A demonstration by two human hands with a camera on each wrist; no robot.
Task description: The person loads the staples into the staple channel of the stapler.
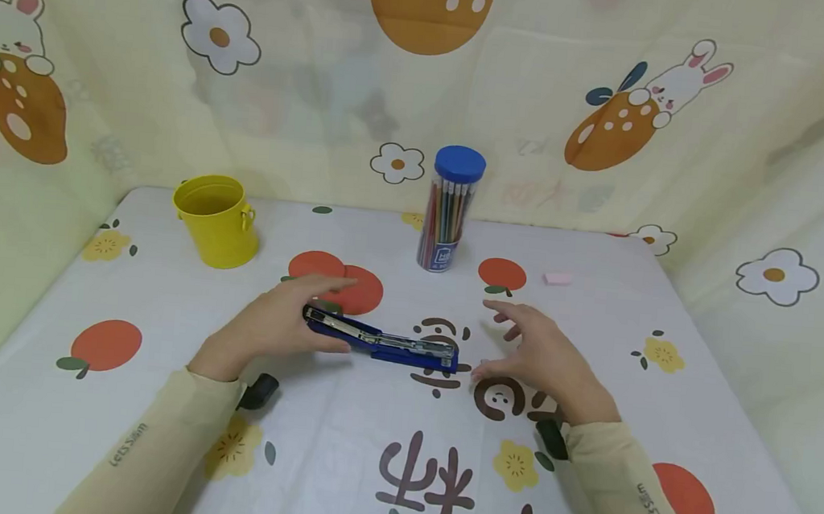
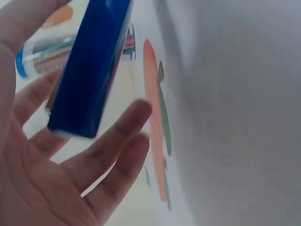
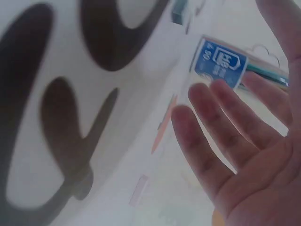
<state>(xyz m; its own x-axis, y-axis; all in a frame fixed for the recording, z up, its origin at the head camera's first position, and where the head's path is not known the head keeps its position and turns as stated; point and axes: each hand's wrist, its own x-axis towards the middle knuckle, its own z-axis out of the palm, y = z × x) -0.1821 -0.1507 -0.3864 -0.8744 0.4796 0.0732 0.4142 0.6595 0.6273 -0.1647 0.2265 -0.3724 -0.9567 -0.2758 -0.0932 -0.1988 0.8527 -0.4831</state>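
Observation:
A dark blue stapler point(image 1: 412, 351) with silver metal along its upper side lies crosswise between the hands. Its left end sits within the spread of my left hand point(image 1: 279, 319), near the base of the thumb. In the left wrist view, the stapler's blue end point(image 2: 87, 84) stands in front of the loosely spread fingers point(image 2: 117, 125), and none of them wraps round it. My right hand point(image 1: 535, 351) hovers past the stapler's right end, fingers apart and thumb out. The right wrist view shows those fingers point(image 3: 202, 160) holding nothing.
A yellow bucket point(image 1: 221, 230) stands at the back left. At the back middle is a clear tube of pencils point(image 1: 447, 219) with a blue lid, and right of it a pink eraser point(image 1: 557, 279). A printed cloth point(image 1: 338, 461) covers the table; a patterned curtain point(image 1: 306, 120) hangs behind.

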